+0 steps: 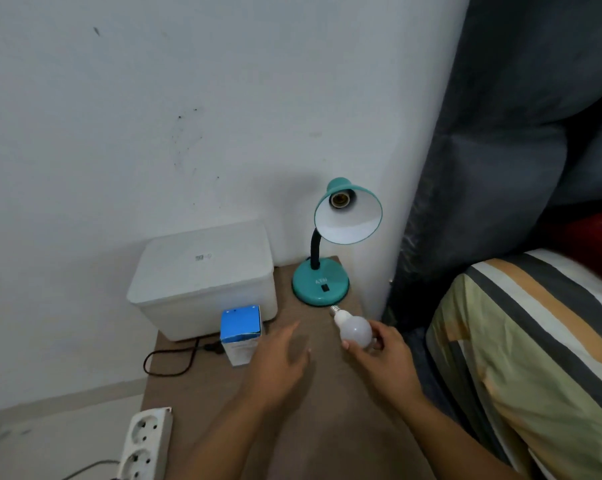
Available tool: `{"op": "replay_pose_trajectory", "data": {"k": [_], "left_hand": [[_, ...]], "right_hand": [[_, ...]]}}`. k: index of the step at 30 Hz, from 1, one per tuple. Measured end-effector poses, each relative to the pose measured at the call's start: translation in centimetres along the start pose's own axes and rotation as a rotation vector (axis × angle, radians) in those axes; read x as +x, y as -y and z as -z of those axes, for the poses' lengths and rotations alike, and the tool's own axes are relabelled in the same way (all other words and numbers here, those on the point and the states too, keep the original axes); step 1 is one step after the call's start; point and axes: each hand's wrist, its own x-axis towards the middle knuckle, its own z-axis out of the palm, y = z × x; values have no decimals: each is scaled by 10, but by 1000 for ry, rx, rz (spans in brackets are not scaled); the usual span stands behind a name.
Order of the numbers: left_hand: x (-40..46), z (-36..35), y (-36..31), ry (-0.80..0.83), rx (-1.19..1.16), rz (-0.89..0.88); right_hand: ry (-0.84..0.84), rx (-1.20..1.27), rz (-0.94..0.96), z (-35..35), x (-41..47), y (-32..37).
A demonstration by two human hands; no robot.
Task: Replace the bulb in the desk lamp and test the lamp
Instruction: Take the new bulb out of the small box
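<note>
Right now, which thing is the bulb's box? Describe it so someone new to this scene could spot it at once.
Start at the brown table against the white wall. At its back left sits a large white lidded container; the bulb box stands upright right in front of it, left of the open left hand. It is the only small carton there, with a bright blue top and pale sides.

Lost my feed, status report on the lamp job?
Right hand holds bulb, screw base toward lamp. Left hand open, empty. Socket bare. Path clear.
</note>
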Motion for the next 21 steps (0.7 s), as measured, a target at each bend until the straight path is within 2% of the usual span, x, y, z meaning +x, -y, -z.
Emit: {"op": "replay_pose_trajectory", "data": {"k": [5, 12, 21], "left_hand": [[-9, -23, 28, 62, -7, 48], [-2, -46, 41, 69, 142, -23], [-7, -64, 54, 9, 289, -81]], "right_hand": [[75, -83, -6, -21, 15, -7], [198, -139, 10, -50, 41, -9], [156, -243, 65, -67, 52, -17]]}}
